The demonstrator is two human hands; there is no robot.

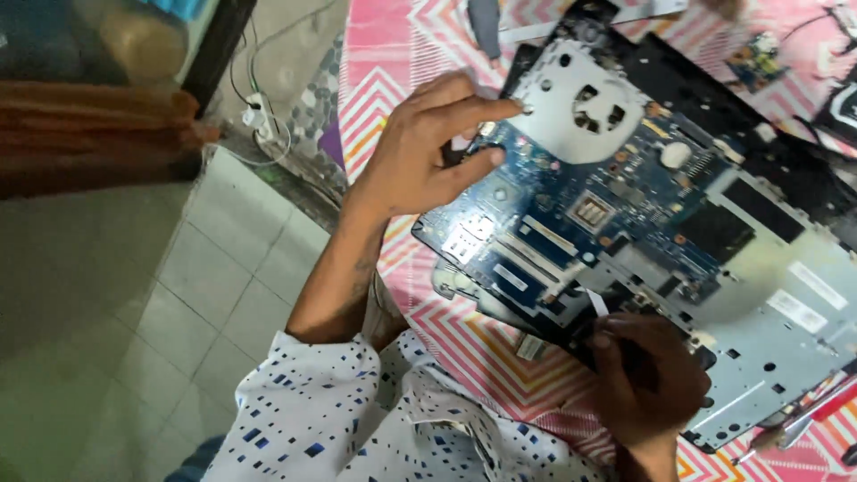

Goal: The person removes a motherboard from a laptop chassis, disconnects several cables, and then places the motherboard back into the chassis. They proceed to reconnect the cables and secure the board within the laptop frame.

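while pinching the blue circuit board (571, 223), left hand (420, 156); right hand (647, 379), grip clenched on the laptop chassis (786, 312) edge.

— What carries everything here?
— A table under a pink chevron-striped cloth (393, 62).
— And lying on it?
— An opened laptop chassis (786, 295) fills the middle; at two o'clock a small green circuit board (755, 55); at five o'clock a red-handled tool (817, 412); at twelve a grey strip (485, 27).
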